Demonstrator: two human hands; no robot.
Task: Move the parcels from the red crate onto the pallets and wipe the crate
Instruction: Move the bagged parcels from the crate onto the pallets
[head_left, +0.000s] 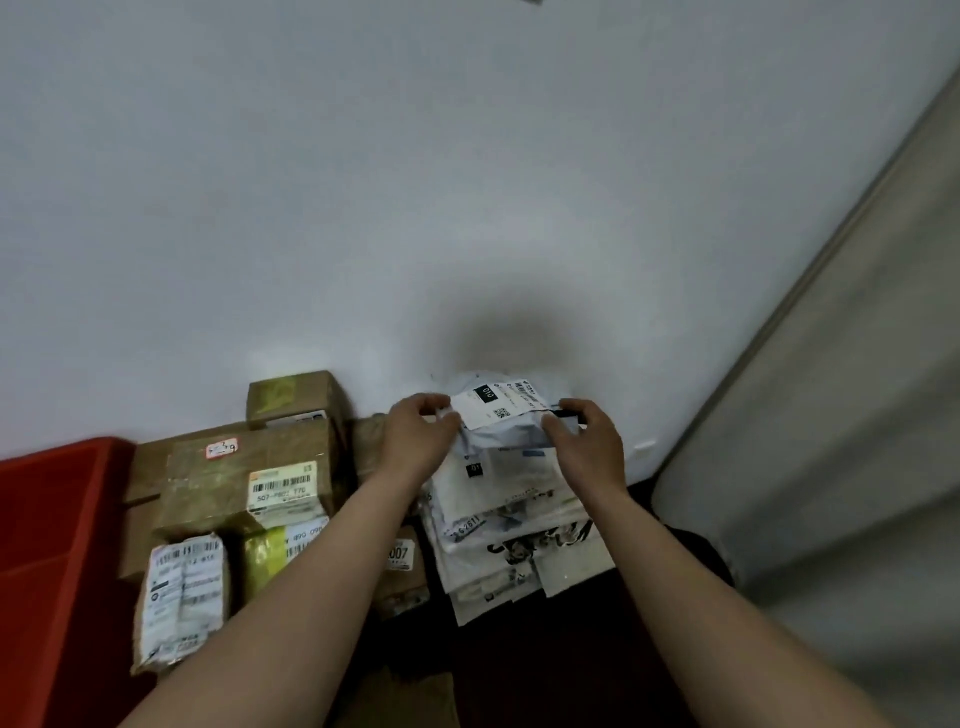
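Two hands are gripping one white mailer parcel (500, 410) at the top of a stack of mailers (514, 530) by the wall (363, 208), left hand (415, 434) pinching its left edge, right hand (587, 441) its right. Cardboard boxes (244, 483) are sitting between that stack and the red crate (52, 545), only partly in view at left.

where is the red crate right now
In the head view the red crate sits at the lower left edge, directly left of the stacked cardboard boxes.
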